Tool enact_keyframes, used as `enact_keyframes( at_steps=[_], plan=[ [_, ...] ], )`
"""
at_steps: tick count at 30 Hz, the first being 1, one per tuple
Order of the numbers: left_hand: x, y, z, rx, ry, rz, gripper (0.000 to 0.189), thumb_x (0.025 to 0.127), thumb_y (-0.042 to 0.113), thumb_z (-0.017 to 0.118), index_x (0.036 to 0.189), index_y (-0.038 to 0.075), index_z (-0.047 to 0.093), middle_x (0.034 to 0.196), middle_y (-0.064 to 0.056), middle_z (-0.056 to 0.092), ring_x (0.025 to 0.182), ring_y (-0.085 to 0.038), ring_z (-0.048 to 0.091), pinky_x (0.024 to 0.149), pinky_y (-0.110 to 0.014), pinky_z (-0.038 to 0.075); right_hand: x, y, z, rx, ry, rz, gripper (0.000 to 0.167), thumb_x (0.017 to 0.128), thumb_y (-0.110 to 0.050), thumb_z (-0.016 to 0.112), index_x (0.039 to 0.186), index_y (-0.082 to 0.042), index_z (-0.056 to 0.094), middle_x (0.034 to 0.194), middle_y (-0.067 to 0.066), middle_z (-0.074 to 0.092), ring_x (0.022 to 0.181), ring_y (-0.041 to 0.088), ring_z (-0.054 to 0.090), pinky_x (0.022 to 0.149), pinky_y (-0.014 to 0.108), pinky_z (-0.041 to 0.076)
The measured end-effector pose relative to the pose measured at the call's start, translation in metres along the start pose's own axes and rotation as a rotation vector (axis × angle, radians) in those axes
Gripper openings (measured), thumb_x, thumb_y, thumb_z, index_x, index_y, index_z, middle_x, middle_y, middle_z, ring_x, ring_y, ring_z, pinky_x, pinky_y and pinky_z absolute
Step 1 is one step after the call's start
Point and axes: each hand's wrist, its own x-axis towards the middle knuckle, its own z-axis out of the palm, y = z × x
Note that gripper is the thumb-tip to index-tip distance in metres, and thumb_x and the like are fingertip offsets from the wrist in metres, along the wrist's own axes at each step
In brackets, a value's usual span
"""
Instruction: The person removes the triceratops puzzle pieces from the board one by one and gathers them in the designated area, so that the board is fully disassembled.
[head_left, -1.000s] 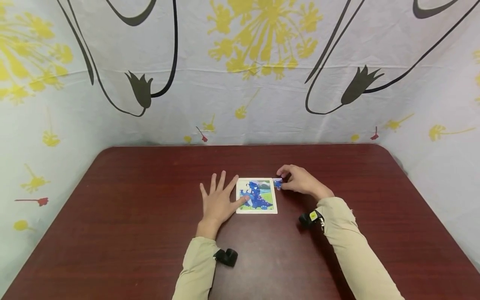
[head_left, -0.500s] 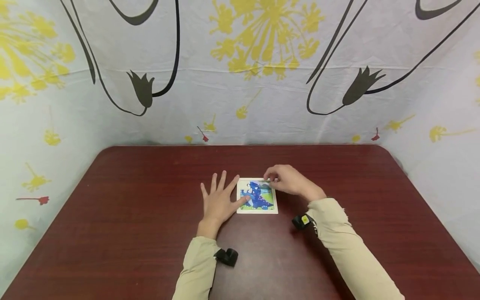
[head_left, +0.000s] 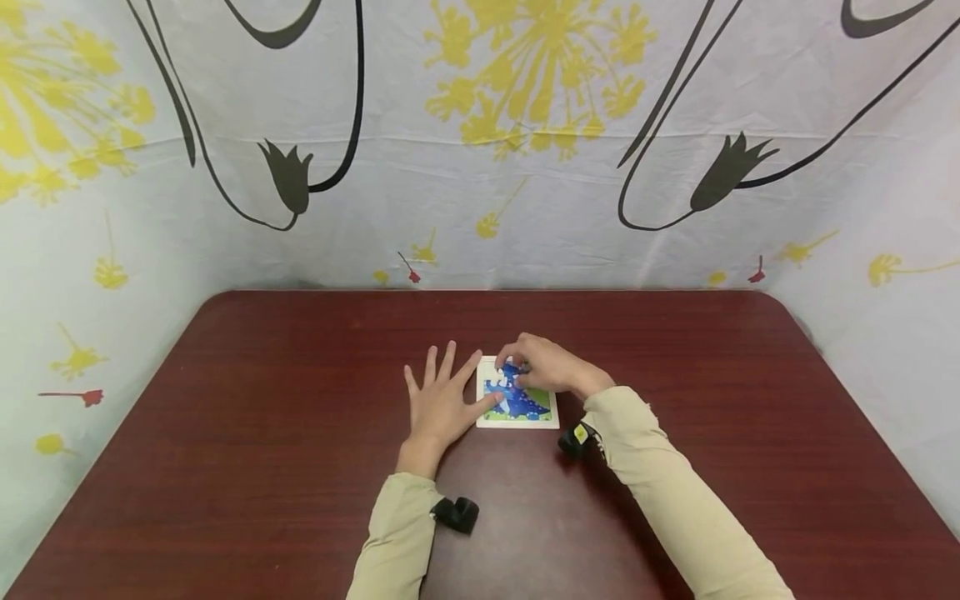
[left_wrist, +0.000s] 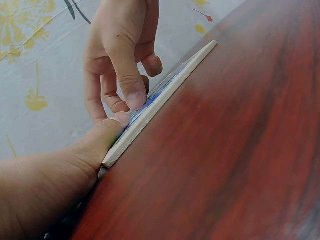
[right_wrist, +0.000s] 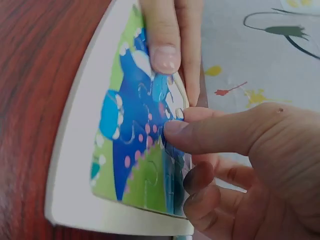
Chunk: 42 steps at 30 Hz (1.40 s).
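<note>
The picture puzzle (head_left: 531, 408), a blue dinosaur over green inside a white frame (head_left: 517, 424), lies flat on the red-brown table (head_left: 315, 417), near the middle of the head view. The left hand (head_left: 441, 407) rests at nine o'clock from it, fingers spread in a fan from about eleven to one, the thumb crossing the frame at about eight o'clock with its tip on the picture; that looks like a steadying hold. The right hand (head_left: 551, 367) reaches in from two o'clock with its fingers curled over the top of the picture, and in the right wrist view its thumb and forefinger pinch a small blue piece (right_wrist: 168, 145) down at the picture's surface, towards eleven o'clock on the puzzle. The fingers hide most of that piece, so I can't tell whether it sits in its gap or only rests above it. I'd judge the step in hand to be fitting it among the pieces that make up the dinosaur. The next move seems to call for small turns until its edges match its neighbours, then a straight press down with a fingertip, the left thumb keeping the frame from sliding towards nine o'clock.
</note>
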Motion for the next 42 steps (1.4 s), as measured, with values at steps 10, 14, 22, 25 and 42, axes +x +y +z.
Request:
enact_keyframes(
  at_steps=[10,14,22,25,42],
  plan=[
    [0.000,0.000,-0.001,-0.005,0.001,0.000,0.079,0.080,0.073,0.045,0.146,0.032,0.032,0.154,-0.007,0.016,0.140,-0.031,0.004,0.103,-0.064,-0.003,-0.001,0.003,0.001,0.086,0.002,0.020,0.028,0.083,0.000,0.066,0.106,-0.016,0.064,0.100,0.012,0.044,0.077,0.022,0.045,0.070,0.036,0.041],
    [0.000,0.000,-0.002,-0.005,-0.005,-0.001,0.078,0.080,0.073,0.045,0.146,0.033,0.031,0.154,-0.007,0.016,0.140,-0.031,0.004,0.103,-0.064,-0.003,-0.002,0.003,0.002,0.076,0.019,0.009,0.029,0.083,-0.001,0.066,0.109,-0.015,0.063,0.098,0.012,0.047,0.076,0.022,0.046,0.070,0.036,0.042],
    [0.001,0.000,-0.003,-0.002,-0.004,-0.008,0.078,0.080,0.072,0.046,0.146,0.033,0.032,0.154,-0.007,0.016,0.140,-0.031,0.004,0.103,-0.063,-0.003,-0.004,0.006,0.007,0.095,0.152,0.046,0.035,0.076,-0.004,0.074,0.109,-0.004,0.060,0.098,0.010,0.055,0.082,0.021,0.054,0.074,0.035,0.047],
    [0.001,0.000,-0.003,0.000,-0.003,-0.005,0.078,0.080,0.072,0.046,0.146,0.032,0.032,0.154,-0.007,0.017,0.140,-0.032,0.005,0.103,-0.064,-0.002,-0.006,0.007,0.008,0.061,0.165,0.069,0.032,0.076,-0.009,0.075,0.106,-0.009,0.064,0.098,0.008,0.055,0.083,0.020,0.054,0.073,0.036,0.047],
    [0.001,0.001,-0.002,-0.017,0.019,0.009,0.078,0.080,0.073,0.046,0.145,0.032,0.033,0.153,-0.007,0.018,0.140,-0.032,0.005,0.103,-0.064,-0.002,-0.012,0.005,-0.004,0.003,0.211,0.023,0.030,0.078,-0.007,0.073,0.107,-0.002,0.068,0.094,0.007,0.061,0.085,0.020,0.059,0.072,0.033,0.049]
  ],
)
